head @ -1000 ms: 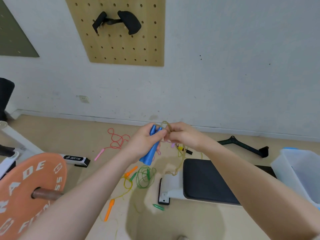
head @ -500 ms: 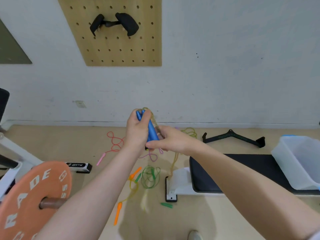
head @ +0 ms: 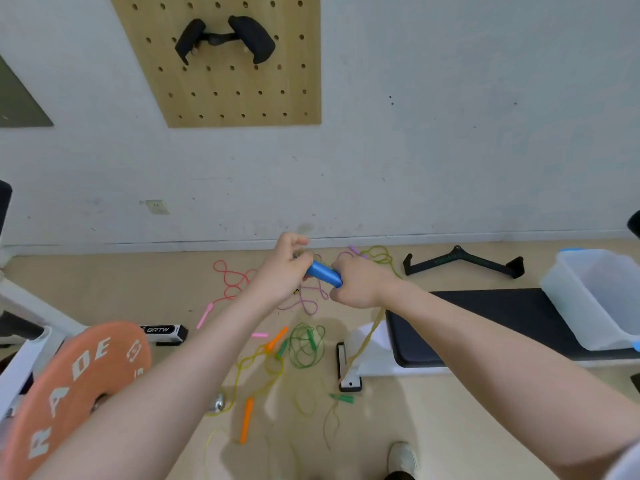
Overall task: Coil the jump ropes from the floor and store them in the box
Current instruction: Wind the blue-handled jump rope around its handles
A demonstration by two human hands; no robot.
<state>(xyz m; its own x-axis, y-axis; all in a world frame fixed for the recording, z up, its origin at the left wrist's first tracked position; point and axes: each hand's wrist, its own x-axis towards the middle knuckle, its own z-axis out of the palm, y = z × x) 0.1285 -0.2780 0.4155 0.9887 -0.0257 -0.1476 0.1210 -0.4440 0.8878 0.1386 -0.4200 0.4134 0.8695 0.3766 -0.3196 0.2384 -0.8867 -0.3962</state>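
A: How is this winding step best done?

B: The blue handles (head: 323, 273) are kept pressed together as one core by the left hand (head: 284, 271), and the yellowish cord (head: 363, 344) is laid around them in even turns by the right hand (head: 360, 284). Light tension is advised, so that earlier turns are not slackened. The tail hanging toward the floor (head: 450, 410) is best fed slowly, since it could be snagged on the bench (head: 502, 313), which it passes close to.

A: Where is the rope relative to the fingers?

B: One end of the handles is gripped by the curled left fingers; the other end is covered by the right hand, whose fingers are closed around it. Whether the cord itself is pinched there cannot be told. From under the right hand the cord is seen running down just left of the bench.

A: And the rest?

B: Left of the bench, the pink (head: 230, 280), purple (head: 308, 299), green (head: 306, 346) and orange-handled (head: 247, 419) ropes are left loose on the floor, so much of the job is judged undone. The box (head: 595, 299) is stood on the bench's right end, well apart from both hands.
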